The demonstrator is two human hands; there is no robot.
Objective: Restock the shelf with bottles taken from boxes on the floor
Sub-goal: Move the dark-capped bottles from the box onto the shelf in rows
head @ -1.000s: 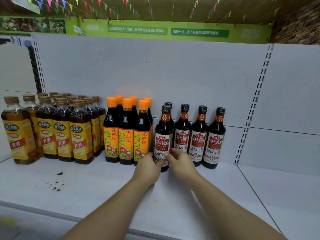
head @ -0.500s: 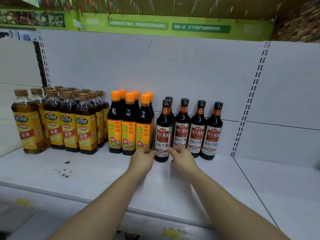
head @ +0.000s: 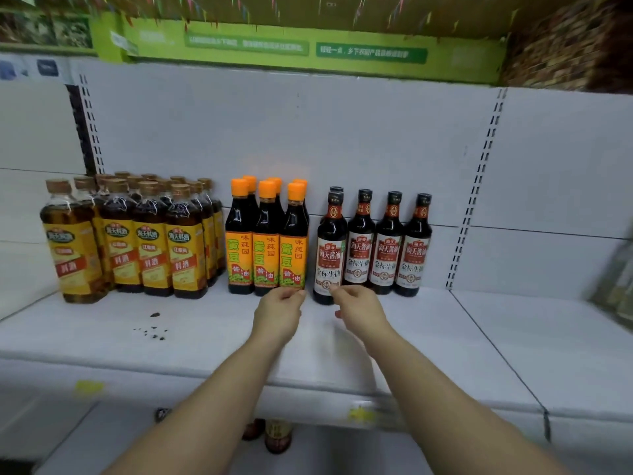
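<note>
Head view: left hand (head: 279, 313) and right hand (head: 359, 310) are empty, fingers loosely curled, slightly apart, flanking the base of the front soy sauce bottle (head: 328, 258); can't tell if they touch it. It stands upright mid-shelf (head: 428, 337), toward the back edge, beside the orange-capped bottles (head: 267, 241). Probably full glass: heavy, slick, breakable. Grip round the labelled body.

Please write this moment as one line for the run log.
left hand: holds nothing, near orange-capped bottles | right hand: holds nothing, near front black-capped bottle | that bottle: upright on shelf
</note>
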